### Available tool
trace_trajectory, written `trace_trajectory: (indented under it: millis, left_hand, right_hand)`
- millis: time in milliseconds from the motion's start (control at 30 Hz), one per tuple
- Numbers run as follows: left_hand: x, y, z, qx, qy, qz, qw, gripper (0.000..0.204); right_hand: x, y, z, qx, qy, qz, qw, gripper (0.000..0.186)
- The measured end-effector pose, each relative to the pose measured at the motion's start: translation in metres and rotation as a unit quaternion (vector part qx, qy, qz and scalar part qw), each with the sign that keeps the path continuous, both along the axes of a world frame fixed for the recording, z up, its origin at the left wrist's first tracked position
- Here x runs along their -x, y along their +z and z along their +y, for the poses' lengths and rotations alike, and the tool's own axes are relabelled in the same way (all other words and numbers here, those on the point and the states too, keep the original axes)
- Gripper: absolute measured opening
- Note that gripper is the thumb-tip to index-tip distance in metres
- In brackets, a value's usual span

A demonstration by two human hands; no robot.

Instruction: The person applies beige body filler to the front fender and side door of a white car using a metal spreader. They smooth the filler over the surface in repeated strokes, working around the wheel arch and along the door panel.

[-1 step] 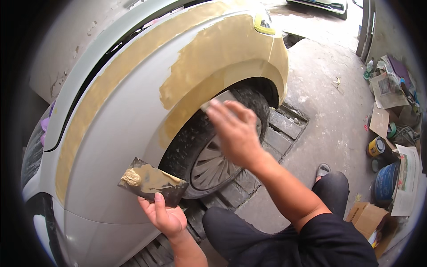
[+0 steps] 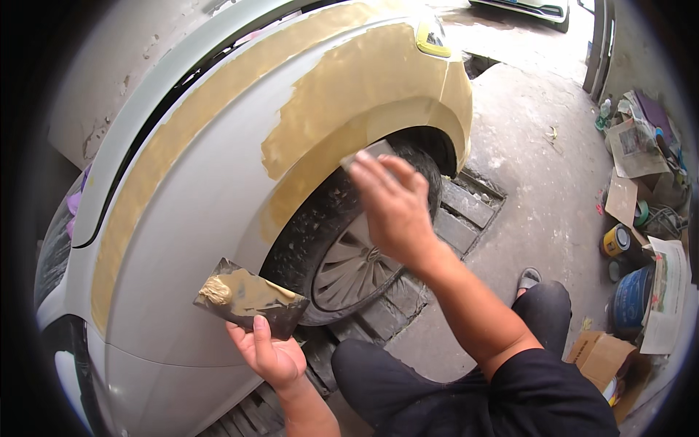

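My left hand [image 2: 269, 355] grips a dark flat board [image 2: 280, 325] by its lower edge, thumb on top. A lump of tan putty [image 2: 215, 290] sits at the board's left corner, with more smeared across it. My right hand [image 2: 397, 204], slightly blurred, is closed on a thin grey putty spreader [image 2: 375, 151]. The spreader lies at the wheel arch edge, above the tire [image 2: 291, 255]; I cannot tell whether it touches the panel. The light grey car fender [image 2: 189, 240] carries broad patches of tan filler [image 2: 364, 73] around the arch and along its upper edge.
Yellow tape edges the headlight [image 2: 435, 40]. Below the wheel runs a floor grate [image 2: 466, 204]. Along the right wall stand cans [image 2: 615, 239], a blue bucket [image 2: 632, 298], a cardboard box [image 2: 603, 357] and crumpled paper [image 2: 637, 146]. Another car [image 2: 528, 9] is parked outside.
My right hand and the spreader have shifted a little to the right along the wheel arch. My left hand and the board have stayed in place.
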State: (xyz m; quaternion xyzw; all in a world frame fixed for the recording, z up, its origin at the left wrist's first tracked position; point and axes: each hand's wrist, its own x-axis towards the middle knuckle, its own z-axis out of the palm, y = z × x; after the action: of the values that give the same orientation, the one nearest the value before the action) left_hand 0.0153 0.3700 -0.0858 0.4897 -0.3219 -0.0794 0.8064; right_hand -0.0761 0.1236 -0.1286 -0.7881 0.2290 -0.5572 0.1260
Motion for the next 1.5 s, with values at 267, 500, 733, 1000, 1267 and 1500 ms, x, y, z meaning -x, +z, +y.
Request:
trace_trajectory:
  millis: [267,500,733,1000,1267,1500]
  left_hand:
    - [0.001,-0.003,-0.004,-0.009,0.000,-0.013,1.000,0.054]
    - [0.004,0.002,-0.006,-0.008,-0.006,-0.019,1.000,0.057]
    - [0.003,0.001,-0.015,-0.006,-0.052,0.006,0.999,0.056]
    - [0.026,-0.005,-0.049,0.026,-0.145,0.126,0.981,0.054]
    - [0.020,0.002,-0.054,0.037,-0.160,0.102,0.981,0.054]
    - [0.020,-0.007,-0.055,0.006,-0.122,-0.012,0.992,0.052]
  right_hand:
    - [-0.015,-0.004,0.020,0.009,0.029,0.052,0.998,0.054]
    - [0.007,0.002,-0.025,-0.054,0.018,-0.044,0.997,0.045]
    - [0.007,-0.003,0.015,-0.032,0.101,0.068,0.992,0.050]
    - [0.075,0.003,0.043,-0.236,0.542,-0.155,0.792,0.045]
    - [0.084,0.019,0.035,-0.041,0.280,0.013,0.959,0.040]
    - [0.083,0.046,0.061,0.075,0.179,0.171,0.966,0.034]
